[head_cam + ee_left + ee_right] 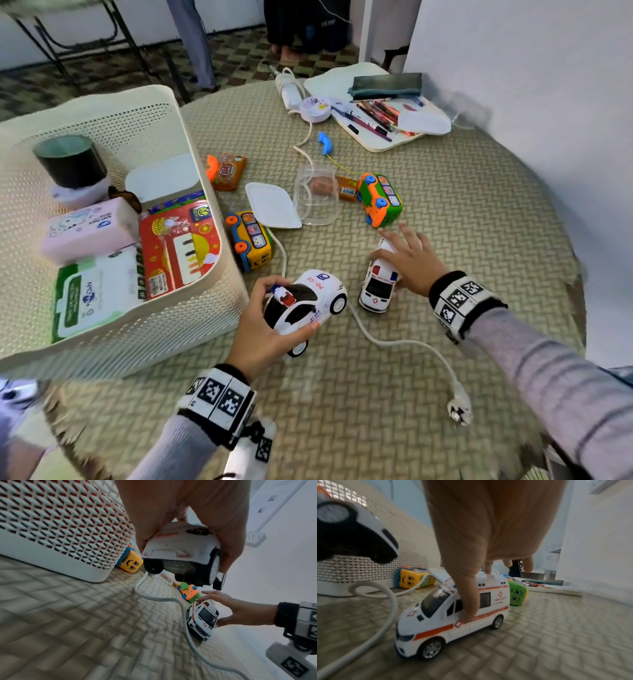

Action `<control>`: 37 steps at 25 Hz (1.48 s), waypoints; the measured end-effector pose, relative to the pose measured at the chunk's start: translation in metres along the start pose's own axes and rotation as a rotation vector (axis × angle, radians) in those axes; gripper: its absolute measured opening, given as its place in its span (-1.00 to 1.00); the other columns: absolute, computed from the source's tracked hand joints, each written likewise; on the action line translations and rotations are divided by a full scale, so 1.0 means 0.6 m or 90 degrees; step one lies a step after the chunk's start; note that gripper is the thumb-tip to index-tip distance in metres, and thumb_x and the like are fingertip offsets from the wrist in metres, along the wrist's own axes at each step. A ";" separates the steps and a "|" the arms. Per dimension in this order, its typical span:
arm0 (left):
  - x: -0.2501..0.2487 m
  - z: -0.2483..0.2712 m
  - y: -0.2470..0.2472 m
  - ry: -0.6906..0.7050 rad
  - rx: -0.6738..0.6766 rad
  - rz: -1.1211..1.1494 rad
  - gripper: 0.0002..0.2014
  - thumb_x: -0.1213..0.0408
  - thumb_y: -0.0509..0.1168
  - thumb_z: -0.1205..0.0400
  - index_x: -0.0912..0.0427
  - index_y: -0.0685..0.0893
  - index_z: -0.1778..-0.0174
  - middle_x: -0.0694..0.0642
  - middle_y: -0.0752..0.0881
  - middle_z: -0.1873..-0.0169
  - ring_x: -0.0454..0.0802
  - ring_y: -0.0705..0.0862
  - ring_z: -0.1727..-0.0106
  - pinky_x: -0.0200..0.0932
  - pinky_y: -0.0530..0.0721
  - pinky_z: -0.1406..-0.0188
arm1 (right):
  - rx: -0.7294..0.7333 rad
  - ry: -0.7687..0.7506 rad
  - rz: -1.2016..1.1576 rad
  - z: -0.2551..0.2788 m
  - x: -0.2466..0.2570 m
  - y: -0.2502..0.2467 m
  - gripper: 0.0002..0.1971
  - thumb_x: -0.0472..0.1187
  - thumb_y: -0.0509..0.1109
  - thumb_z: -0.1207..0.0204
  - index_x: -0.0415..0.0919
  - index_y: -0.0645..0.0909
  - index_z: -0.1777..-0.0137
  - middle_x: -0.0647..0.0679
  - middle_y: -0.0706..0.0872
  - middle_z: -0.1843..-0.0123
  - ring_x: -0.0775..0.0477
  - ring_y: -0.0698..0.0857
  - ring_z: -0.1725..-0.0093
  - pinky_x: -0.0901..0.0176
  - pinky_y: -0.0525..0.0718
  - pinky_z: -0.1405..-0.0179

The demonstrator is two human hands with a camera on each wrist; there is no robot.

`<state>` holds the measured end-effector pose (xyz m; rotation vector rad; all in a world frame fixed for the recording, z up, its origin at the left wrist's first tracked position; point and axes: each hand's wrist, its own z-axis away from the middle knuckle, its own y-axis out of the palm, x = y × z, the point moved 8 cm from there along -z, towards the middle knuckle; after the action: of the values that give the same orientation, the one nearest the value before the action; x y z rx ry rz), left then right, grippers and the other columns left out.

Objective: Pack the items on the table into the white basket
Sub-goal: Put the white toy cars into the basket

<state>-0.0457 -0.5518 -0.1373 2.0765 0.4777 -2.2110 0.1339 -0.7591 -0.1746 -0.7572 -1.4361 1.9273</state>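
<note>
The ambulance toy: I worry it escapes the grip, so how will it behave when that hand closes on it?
The ambulance stands on four free wheels, so a sideways nudge would probably roll it. Its glossy plastic shell looks stiff and maybe slippery. The right hand has only thumb and fingertips on it; pinching both sides should hold.

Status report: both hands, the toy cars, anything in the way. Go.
Left hand grips police car, lifted off table. Right hand over ambulance, thumb on its side, wheels down. White cable runs between them. Basket left.
</note>
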 end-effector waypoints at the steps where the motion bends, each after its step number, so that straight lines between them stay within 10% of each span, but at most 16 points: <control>1: -0.004 0.004 -0.003 0.002 -0.004 0.007 -0.36 0.38 0.66 -0.23 0.04 0.50 -0.14 -0.22 0.70 0.03 -0.23 0.73 -0.02 -0.39 0.66 0.09 | -0.007 -0.023 0.014 -0.001 0.007 -0.006 -0.31 -0.26 0.67 -0.19 -0.02 0.56 -0.35 -0.14 0.35 -0.61 -0.41 0.21 -0.62 -0.42 0.33 -0.41; 3: -0.010 0.010 -0.008 0.007 -0.009 0.015 -0.37 0.37 0.66 -0.22 0.03 0.51 -0.13 -0.15 0.69 0.00 -0.24 0.72 -0.03 -0.41 0.65 0.09 | -0.053 -0.058 0.060 -0.002 0.011 -0.017 -0.29 -0.25 0.79 0.15 -0.13 0.68 -0.10 -0.12 0.66 -0.33 -0.37 0.53 -0.44 -0.38 0.54 -0.25; 7: -0.028 0.021 -0.018 0.032 -0.008 -0.010 -0.35 0.30 0.68 -0.22 0.01 0.52 -0.14 -0.16 0.68 -0.03 -0.20 0.70 -0.09 -0.34 0.66 -0.01 | -0.023 -0.052 -0.060 0.019 0.000 -0.003 -0.38 -0.12 0.64 -0.24 -0.20 0.52 -0.29 -0.09 0.59 -0.37 -0.18 0.33 -0.59 -0.11 0.13 -0.56; 11: -0.080 0.033 -0.019 0.106 0.020 -0.041 -0.35 0.28 0.68 -0.24 0.08 0.51 -0.18 -0.06 0.68 -0.04 -0.05 0.71 -0.11 -0.10 0.71 -0.10 | -0.190 0.001 -0.276 0.068 -0.012 -0.043 -0.52 -0.08 0.66 -0.21 -0.20 0.55 -0.05 -0.09 0.71 0.01 -0.24 0.68 -0.03 0.01 0.48 -0.03; 15: -0.147 0.048 -0.038 0.190 0.040 -0.055 -0.36 0.30 0.67 -0.28 0.13 0.50 -0.20 -0.03 0.68 -0.07 0.02 0.70 -0.14 -0.08 0.70 -0.11 | -0.351 0.023 -0.370 0.117 0.007 -0.122 -0.42 0.08 0.67 -0.21 -0.11 0.59 -0.17 0.02 0.73 -0.02 -0.09 0.68 0.04 -0.05 0.61 0.06; 19: -0.209 0.063 -0.089 0.258 0.010 -0.063 -0.35 0.35 0.66 -0.28 0.20 0.50 -0.22 0.01 0.67 -0.13 0.02 0.69 -0.18 -0.18 0.66 -0.14 | -0.424 0.018 -0.469 0.155 0.056 -0.220 -0.45 0.14 0.64 -0.22 0.02 0.58 -0.17 0.20 0.68 0.01 0.18 0.61 0.11 0.31 0.54 0.17; 25: -0.266 0.080 -0.215 0.326 -0.035 -0.102 -0.33 0.29 0.67 -0.27 0.16 0.49 -0.22 0.03 0.67 -0.13 0.04 0.69 -0.18 -0.05 0.66 -0.20 | -0.509 0.058 -0.520 0.166 0.141 -0.330 -0.45 0.23 0.62 -0.16 0.10 0.58 -0.11 0.23 0.70 0.07 0.10 0.67 0.12 0.04 0.66 0.12; 37: -0.195 0.043 -0.482 0.207 0.006 -0.268 -0.32 0.18 0.70 -0.19 -0.07 0.50 -0.15 -0.06 0.72 -0.06 -0.16 0.75 0.01 -0.22 0.72 -0.01 | -0.636 0.032 -0.651 0.028 0.391 -0.433 -0.38 0.16 0.61 -0.26 -0.20 0.57 -0.20 0.00 0.75 -0.04 0.11 0.70 0.04 0.25 0.69 0.10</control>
<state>-0.1363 -0.3029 0.0299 2.5482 1.0144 -2.0580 0.0039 -0.5338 0.0602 -0.2921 -2.1482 0.3746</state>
